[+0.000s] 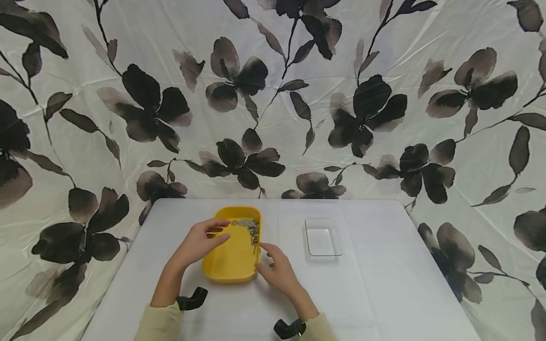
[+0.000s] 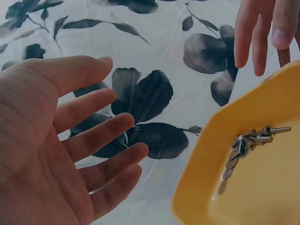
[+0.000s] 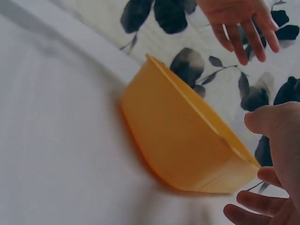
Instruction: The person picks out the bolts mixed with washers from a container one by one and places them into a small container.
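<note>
A yellow tray (image 1: 232, 258) holding small metal screws (image 1: 252, 229) sits on the white tabletop (image 1: 375, 284); left hand (image 1: 199, 241) and right hand (image 1: 279, 272) flank the tray, fingers spread, gripping nothing

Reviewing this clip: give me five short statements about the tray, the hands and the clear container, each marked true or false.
1. The yellow tray holds small metal parts. True.
2. The left hand grips a screw. False: its fingers are spread and hold nothing.
3. The clear container sits to the right of the tray. True.
4. The right hand is inside the clear container. False: it is beside the tray's right edge.
5. The table is bare wood. False: it is white.
</note>
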A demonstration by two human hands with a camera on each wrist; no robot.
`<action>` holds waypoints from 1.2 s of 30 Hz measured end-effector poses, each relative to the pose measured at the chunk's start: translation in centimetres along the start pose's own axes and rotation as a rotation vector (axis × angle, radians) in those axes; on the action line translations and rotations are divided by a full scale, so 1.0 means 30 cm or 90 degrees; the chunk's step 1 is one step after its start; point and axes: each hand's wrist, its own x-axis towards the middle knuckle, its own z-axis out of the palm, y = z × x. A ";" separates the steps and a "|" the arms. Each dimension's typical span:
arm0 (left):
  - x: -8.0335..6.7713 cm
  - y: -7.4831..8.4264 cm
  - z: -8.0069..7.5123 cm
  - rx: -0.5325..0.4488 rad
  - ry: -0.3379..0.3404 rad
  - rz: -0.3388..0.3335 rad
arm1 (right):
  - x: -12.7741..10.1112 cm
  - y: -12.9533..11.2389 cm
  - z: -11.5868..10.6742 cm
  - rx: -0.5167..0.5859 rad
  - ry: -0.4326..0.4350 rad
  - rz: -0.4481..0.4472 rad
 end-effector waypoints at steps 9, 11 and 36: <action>0.040 -0.065 0.034 -0.003 -0.001 -0.047 | -0.006 0.028 0.058 0.050 -0.024 0.047; 0.050 -0.081 0.044 0.000 0.000 -0.056 | -0.008 0.030 0.064 0.061 -0.018 0.052; 0.283 -0.217 0.211 0.166 0.002 -0.065 | -0.017 0.013 0.126 0.236 0.090 0.115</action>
